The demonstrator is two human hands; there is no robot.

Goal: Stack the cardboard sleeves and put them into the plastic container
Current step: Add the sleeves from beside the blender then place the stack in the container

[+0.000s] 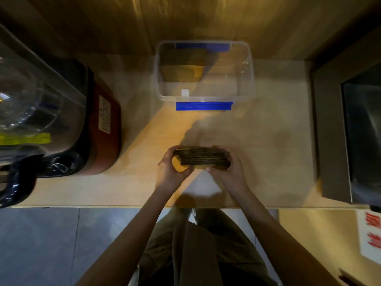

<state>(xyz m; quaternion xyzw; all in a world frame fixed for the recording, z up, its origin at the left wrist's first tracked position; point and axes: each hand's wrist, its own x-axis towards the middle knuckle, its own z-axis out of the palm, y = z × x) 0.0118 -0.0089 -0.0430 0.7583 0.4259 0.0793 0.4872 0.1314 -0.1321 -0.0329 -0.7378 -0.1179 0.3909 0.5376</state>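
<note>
A thick stack of brown cardboard sleeves (203, 157) is held above the wooden counter (144, 145) between both hands. My left hand (171, 169) grips its left end and my right hand (227, 169) grips its right end. Farther back stands a clear plastic container (250, 79) with blue clips on its near and far rims. Some brown cardboard sleeves (182, 68) lie inside its left half; the right half shows only the bottom. The stack is well short of the container.
A blender with a clear jar and dark red base (97, 129) stands at the left. A grey appliance with a dark window (350, 131) fills the right. The counter's front edge runs below my hands, with floor tiles beyond.
</note>
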